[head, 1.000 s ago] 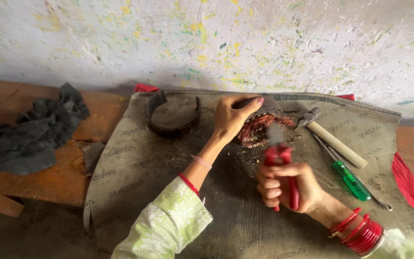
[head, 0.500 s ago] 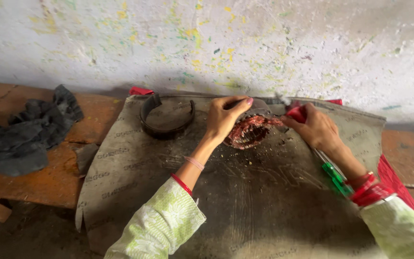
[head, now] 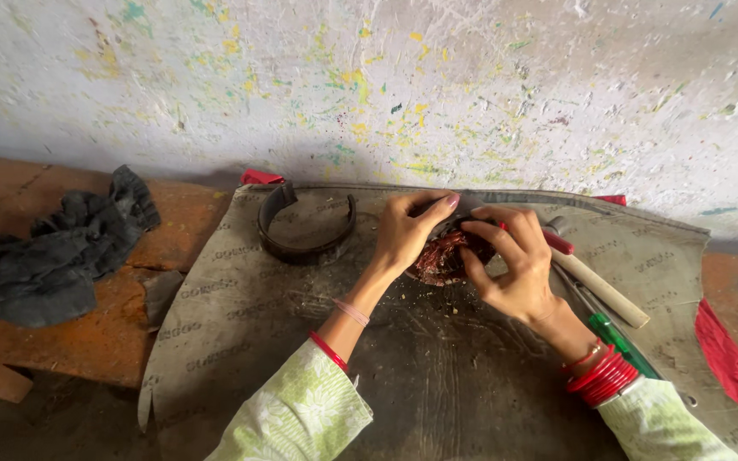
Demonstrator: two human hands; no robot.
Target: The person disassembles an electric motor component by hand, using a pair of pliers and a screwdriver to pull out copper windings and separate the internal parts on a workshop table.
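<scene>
- working near the upper middle of the frame, your left hand (head: 403,235) and right hand (head: 514,260) meet over a reddish-brown coil of wire (head: 439,256) lying on the grey mat (head: 241,333).
- your left hand curls over the coil's left and top edge, fingers bent and pinching at a dark metal piece on top of it; it is grasping, not released.
- your right hand presses in from the right, fingers hooked onto the coil and thumb beneath; it looks clamped on the coil, though whether it also grips a tool i cannot tell.
- a red-handled tool (head: 557,242) shows just behind your right hand, touching or nearly touching the fingers; its working end is hidden.
- right of centre, a hammer with a pale wooden handle (head: 604,290) and a green-handled screwdriver (head: 621,341) lie on the mat, apart from both hands.
- in the upper left part of the mat sits a dark open ring (head: 305,230), untouched and clear of the coil.
- a dark rag (head: 61,248) is heaped on the orange surface at the left edge; red cloth (head: 732,358) shows at the right edge.
- as a judgement: the coil is mid-handling, some strands loose and tangled, nothing yet separated or set aside; most of the work on it seems left.
</scene>
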